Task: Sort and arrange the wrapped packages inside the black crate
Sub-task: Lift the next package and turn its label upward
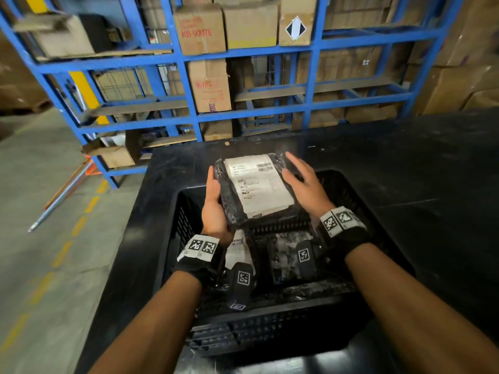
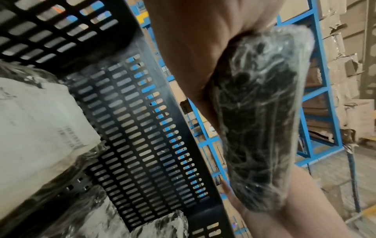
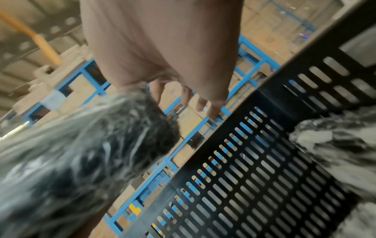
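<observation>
Above the black slotted crate point(image 1: 348, 190) I hold a black plastic-wrapped package point(image 1: 256, 187) with a white shipping label facing up. My left hand point(image 1: 216, 206) grips its left edge, thumb on top and palm beneath. My right hand point(image 1: 305, 182) lies with straight, spread fingers against the package's right edge. In the left wrist view the package point(image 2: 260, 120) sits against my palm, beside the crate wall point(image 2: 142, 128). The right wrist view shows the package point(image 3: 81, 145) blurred under my straight fingers point(image 3: 211, 109). Other wrapped packages point(image 1: 286, 255) lie in the crate.
The crate stands on a black table point(image 1: 432, 184). Behind the table rises a blue steel rack point(image 1: 189, 117) loaded with cardboard boxes point(image 1: 199, 28). Concrete floor point(image 1: 40, 184) with a yellow dashed line and a metal pole point(image 1: 62, 195) lies to the left.
</observation>
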